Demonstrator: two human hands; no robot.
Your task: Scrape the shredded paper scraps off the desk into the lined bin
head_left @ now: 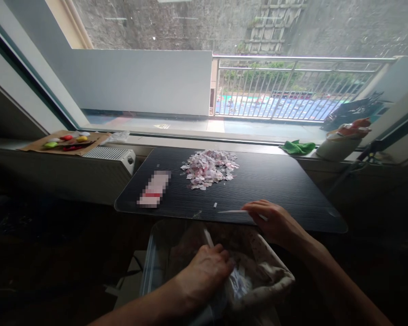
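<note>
My right hand (270, 219) is closed around a thin white pointed tool (233, 211), its tip aimed left just above the table's front edge. The tool's exact kind is unclear. Below, my left hand (207, 267) reaches over a cloth-lined clear plastic bin (148, 258) with its fingers curled. What those fingers hold is hidden; a pale strip (208, 236) shows just beyond them. Crumpled clear plastic (240, 283) lies in the bin beside this hand. A small white scrap (215, 205) rests on the dark table (268, 181) near the tool's tip.
Toward the back of the table is a heap of small paper pieces (209, 167). A blurred-out pale packet (154, 189) lies at left. A green cloth (297, 147) and a pale container (338, 145) stand by the window; a radiator (110, 156) is at left.
</note>
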